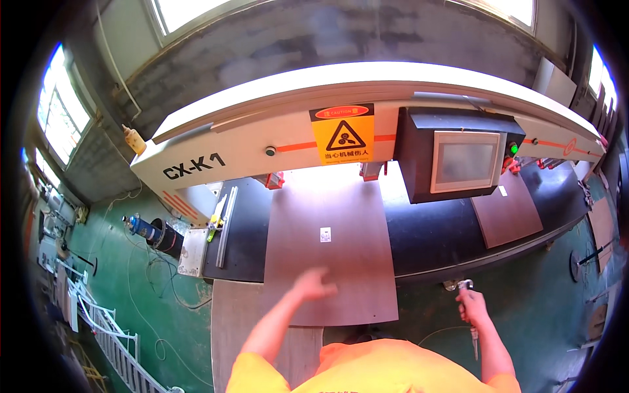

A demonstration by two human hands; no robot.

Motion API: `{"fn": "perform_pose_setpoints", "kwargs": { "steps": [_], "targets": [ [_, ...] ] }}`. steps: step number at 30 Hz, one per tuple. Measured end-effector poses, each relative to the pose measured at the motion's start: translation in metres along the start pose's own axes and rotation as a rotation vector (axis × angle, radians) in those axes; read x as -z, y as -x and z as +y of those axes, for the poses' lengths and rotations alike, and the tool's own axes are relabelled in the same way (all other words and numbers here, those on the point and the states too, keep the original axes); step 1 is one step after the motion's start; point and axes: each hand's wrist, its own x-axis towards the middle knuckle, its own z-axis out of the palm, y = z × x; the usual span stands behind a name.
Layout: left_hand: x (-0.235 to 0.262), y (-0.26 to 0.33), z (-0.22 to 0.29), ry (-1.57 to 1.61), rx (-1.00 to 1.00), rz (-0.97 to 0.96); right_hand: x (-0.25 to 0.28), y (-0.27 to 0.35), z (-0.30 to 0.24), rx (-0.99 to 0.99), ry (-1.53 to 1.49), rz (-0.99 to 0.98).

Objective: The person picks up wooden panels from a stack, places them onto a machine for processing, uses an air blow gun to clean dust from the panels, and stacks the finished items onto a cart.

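Brown rectangular panel (337, 252): likely stiff, best held at six o'clock; left grip (313, 284) released, right grip (472, 306) grasping silvery metal tool (465, 284).

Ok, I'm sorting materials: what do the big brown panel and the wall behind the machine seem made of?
Big brown panel: probably wood-based board, smooth satin finish; even colour, soft glare. Wall: likely masonry blocks, rough, matte; patchy grey courses.
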Motion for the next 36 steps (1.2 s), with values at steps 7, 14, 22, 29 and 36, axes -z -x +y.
{"fn": "perform_pose_setpoints", "kwargs": {
  "steps": [7,14,22,29,36],
  "targets": [
    [0.232,-0.109,0.013,1.148,-0.151,0.927,0.01,0.024,0.092,0.013,-0.381,0.168],
    [0.273,-0.162,-0.045,1.183,-0.101,1.059,0.02,0.082,0.162,-0.163,-0.497,0.383],
    [0.195,-0.191,-0.032,1.398,-0.121,0.752,0.088,0.077,0.161,-0.136,-0.508,0.397],
    [-0.138,-0.178,0.296,1.006,0.007,0.076,0.166,0.059,0.205,-0.173,-0.541,0.315],
    [-0.281,-0.245,0.49,0.223,-0.517,0.102,0.362,0.056,0.23,-0.247,-0.84,0.572]
  ]
}}
